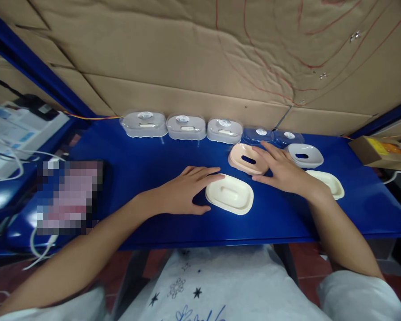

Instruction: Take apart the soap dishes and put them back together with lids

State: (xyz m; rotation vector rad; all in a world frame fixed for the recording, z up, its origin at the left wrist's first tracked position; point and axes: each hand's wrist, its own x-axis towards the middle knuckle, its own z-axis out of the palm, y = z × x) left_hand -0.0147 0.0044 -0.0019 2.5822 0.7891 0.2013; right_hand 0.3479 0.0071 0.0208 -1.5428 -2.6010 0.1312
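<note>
My left hand (187, 191) is open at the left end of a cream oval tray (235, 205), its fingers spread. The index fingertip reaches the tray's upper rim, and the thumb is by its lower left edge. My right hand (280, 171) spans the right end of a pink oval dish with a slot (239, 162). Its fingers lie over the far rim and its thumb is at the near side. Behind my right wrist is another cream tray (337, 187), partly covered. Beyond that hand lies a pale grey slotted dish (312, 156).
Along the back of the blue table (173, 156) stand several grey boxes with clear lids (187, 127) and two clear lids (289, 138). A blurred-out screen (70, 196) and cables are at left. A cardboard box (377, 154) sits at right. Cardboard (153, 58) forms the back wall.
</note>
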